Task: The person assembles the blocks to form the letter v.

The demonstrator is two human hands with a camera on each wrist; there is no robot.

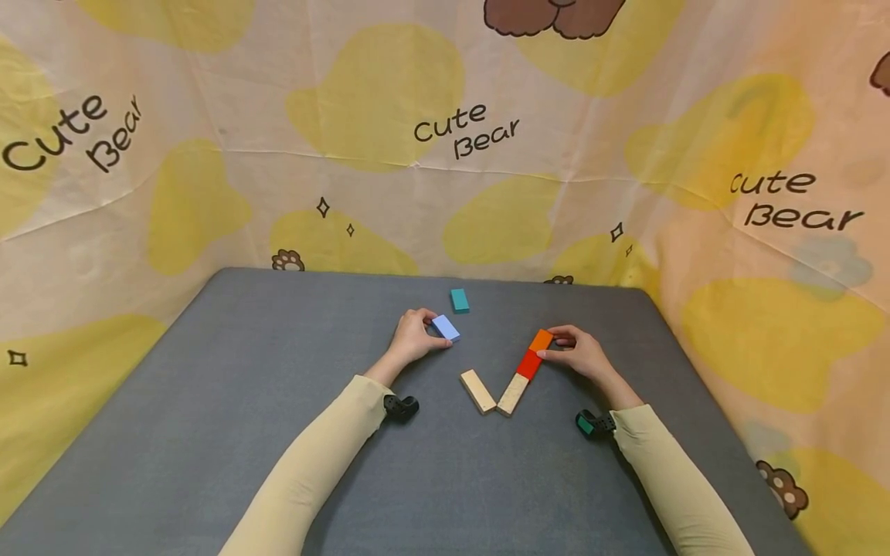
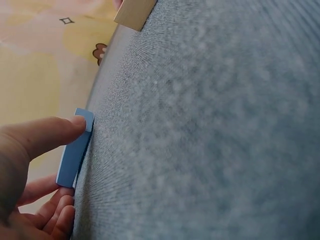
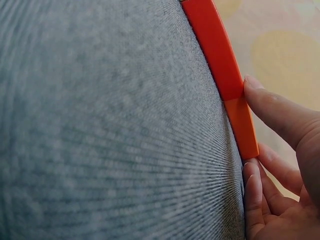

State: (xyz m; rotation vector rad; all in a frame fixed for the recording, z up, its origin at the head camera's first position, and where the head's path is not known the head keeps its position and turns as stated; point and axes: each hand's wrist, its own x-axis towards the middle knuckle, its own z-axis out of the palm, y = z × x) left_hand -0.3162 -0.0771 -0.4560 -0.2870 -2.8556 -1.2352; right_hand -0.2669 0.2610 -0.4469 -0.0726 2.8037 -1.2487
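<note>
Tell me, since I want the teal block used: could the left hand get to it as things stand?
Probably yes. The teal block lies just beyond the left hand with bare mat between, though that hand already holds the light blue block.

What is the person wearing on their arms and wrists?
Both arms wear long, snug, pale yellow-beige sleeves, left sleeve and right sleeve. A small black device sits at the left wrist; the right wrist's black device has a teal patch. The hands are bare.
</note>
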